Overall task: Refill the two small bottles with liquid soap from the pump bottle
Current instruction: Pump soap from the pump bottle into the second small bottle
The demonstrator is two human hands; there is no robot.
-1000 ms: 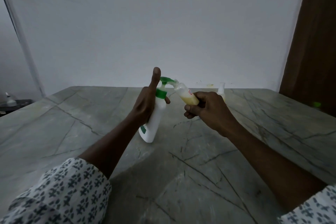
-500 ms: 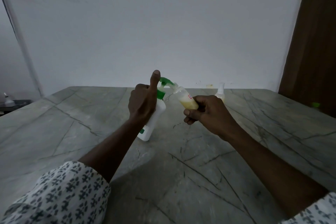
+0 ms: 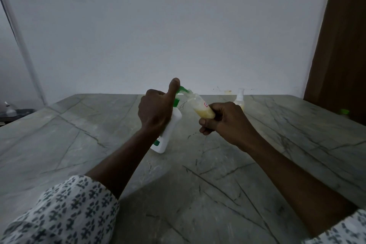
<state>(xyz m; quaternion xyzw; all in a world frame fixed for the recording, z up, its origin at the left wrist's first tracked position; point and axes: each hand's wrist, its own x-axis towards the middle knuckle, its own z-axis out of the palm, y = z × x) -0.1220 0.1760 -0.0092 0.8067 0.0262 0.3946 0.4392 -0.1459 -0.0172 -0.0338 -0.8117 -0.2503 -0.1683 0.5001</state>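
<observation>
The left hand (image 3: 155,112) wraps the tilted pump bottle (image 3: 168,132), thumb raised by the green pump head; the right hand (image 3: 223,120) pinches a small bottle (image 3: 202,108) at its base, mouth touching the spout. Both look light, smooth plastic — likely slippery with soap, best held round the body. Since the earlier frame the left fingers have curled tighter. A second bottle (image 3: 239,99) stands far back on the surface (image 3: 99,144).

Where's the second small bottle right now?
The second small bottle stands at the table's far edge by the wall, just behind the right hand.
</observation>
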